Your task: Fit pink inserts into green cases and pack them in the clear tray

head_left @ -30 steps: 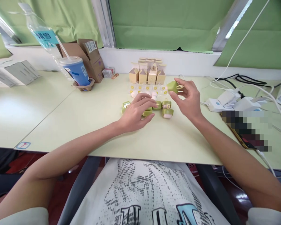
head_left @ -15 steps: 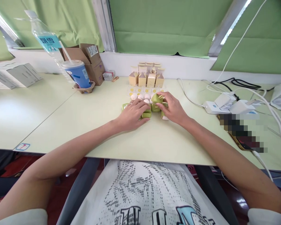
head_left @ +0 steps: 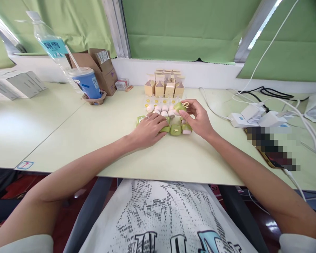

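Note:
My right hand [head_left: 200, 118] pinches a small green case [head_left: 179, 107] with a pale cord loop, raised and tilted over a cluster of pinkish-white egg-shaped pieces [head_left: 164, 108]. My left hand [head_left: 150, 129] lies palm down with its fingers stretched over several green cases, hiding most of them. Between the hands a green square case [head_left: 175, 130] rests on the table. Right beside it, a green-and-pink case [head_left: 186, 129] sits below my right fingers. Behind the egg-shaped pieces is a clear plastic tray [head_left: 160, 101] with yellow marks.
Several small open cream boxes [head_left: 164, 89] stand at the back. To the left are a blue cup [head_left: 86, 84] in a cardboard holder, a large bottle [head_left: 52, 45] and a brown carton [head_left: 105, 75]. A power strip [head_left: 242, 121], cables and a phone [head_left: 268, 149] lie right.
My right hand has lifted and tilted the looped green case, bringing the square green case below into view. My left hand has stayed in place.

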The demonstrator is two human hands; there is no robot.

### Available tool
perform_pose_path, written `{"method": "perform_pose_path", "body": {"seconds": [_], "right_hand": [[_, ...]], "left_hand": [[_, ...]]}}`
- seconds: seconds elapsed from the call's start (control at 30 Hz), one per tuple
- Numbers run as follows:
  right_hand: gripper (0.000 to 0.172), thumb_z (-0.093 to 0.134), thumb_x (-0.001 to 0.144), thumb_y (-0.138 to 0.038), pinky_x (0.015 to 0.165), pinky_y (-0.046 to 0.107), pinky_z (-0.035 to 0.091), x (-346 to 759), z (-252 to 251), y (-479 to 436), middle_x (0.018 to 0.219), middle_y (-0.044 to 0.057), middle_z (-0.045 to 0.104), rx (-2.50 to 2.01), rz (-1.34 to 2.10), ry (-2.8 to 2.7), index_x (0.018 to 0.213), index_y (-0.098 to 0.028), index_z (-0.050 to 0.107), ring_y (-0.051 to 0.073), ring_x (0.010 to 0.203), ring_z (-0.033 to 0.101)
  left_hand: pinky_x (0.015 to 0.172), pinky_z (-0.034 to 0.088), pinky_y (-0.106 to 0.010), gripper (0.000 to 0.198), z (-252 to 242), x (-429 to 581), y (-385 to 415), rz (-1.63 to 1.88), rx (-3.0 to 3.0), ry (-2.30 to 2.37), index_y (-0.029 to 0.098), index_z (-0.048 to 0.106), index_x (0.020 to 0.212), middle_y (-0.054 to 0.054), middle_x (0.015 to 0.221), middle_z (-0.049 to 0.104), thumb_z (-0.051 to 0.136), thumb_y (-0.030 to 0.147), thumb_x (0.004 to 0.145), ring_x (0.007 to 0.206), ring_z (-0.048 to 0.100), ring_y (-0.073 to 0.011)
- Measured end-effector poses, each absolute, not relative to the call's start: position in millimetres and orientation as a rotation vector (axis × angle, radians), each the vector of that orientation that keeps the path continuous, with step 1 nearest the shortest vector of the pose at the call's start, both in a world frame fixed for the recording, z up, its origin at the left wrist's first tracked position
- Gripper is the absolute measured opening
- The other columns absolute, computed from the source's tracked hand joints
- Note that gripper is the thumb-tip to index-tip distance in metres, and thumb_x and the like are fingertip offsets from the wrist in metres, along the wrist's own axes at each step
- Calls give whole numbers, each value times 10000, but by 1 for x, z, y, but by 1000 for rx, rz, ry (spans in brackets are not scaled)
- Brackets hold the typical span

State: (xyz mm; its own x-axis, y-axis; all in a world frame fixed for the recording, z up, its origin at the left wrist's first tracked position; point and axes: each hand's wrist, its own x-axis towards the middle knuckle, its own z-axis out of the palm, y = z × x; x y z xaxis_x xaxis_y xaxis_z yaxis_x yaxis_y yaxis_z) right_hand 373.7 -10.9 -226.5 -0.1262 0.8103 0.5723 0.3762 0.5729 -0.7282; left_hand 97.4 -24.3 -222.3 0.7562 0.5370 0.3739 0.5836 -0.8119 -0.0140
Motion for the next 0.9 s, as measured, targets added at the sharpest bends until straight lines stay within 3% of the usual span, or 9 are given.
{"method": "perform_pose_path", "body": {"seconds": [0.1, 0.23, 0.37, 0.47, 0.63, 0.8, 0.9], "right_hand": [[526, 822, 1016, -749, 1052, 481, 688, 378, -227, -6, 1283, 70, 826, -1014, 355, -1759, 1293, -305, 761, 268, 1085, 785], [555, 824, 991, -788, 1057, 503, 701, 381, -230, -1, 1319, 114, 800, -1006, 360, -1789, 1206, -277, 803, 277, 1060, 811], [595, 760, 1013, -855, 1043, 507, 690, 379, -232, 2, 1191, 118, 825, -1024, 318, -1916, 1129, -275, 812, 319, 1112, 810], [647, 698, 1038, -877, 1065, 535, 663, 380, -234, 4, 1210, 129, 852, -1058, 296, -1997, 1221, -270, 825, 349, 1154, 799], [541, 731, 1085, -683, 1086, 540, 623, 387, -234, 4, 1196, 102, 888, -1105, 250, -2042, 1455, -296, 807, 357, 1191, 779], [324, 689, 1075, -414, 1043, 529, 627, 387, -233, 4, 1094, 82, 899, -1157, 237, -2030, 1297, -278, 883, 343, 1108, 791], [271, 705, 1044, -387, 1074, 558, 629, 385, -231, 4, 1104, 88, 907, -1154, 179, -2015, 1195, -271, 899, 355, 1144, 794]], "left_hand": [[1202, 589, -603, 268, -222, 97, -25, -540, -2807, -898, 172, 818, 1319, -163, 1422, 797, 630, 283, 1163, 1364, 700, -395], [1184, 606, -601, 240, -221, 95, -24, -540, -2804, -896, 206, 849, 1273, -157, 1422, 797, 654, 284, 1156, 1368, 706, -388], [1170, 616, -596, 241, -221, 95, -24, -545, -2802, -917, 212, 852, 1289, -153, 1417, 796, 675, 286, 1143, 1366, 704, -390], [1157, 617, -593, 235, -221, 95, -23, -550, -2808, -919, 230, 855, 1282, -143, 1410, 791, 680, 295, 1140, 1350, 702, -385], [1160, 611, -587, 239, -221, 95, -23, -552, -2821, -911, 221, 859, 1277, -157, 1414, 780, 669, 277, 1143, 1367, 696, -384], [1187, 604, -594, 229, -221, 95, -25, -550, -2836, -912, 215, 856, 1272, -156, 1420, 779, 673, 265, 1145, 1394, 695, -385], [1203, 602, -602, 218, -221, 96, -26, -553, -2836, -920, 202, 851, 1269, -160, 1438, 781, 682, 264, 1145, 1411, 698, -388]]}}
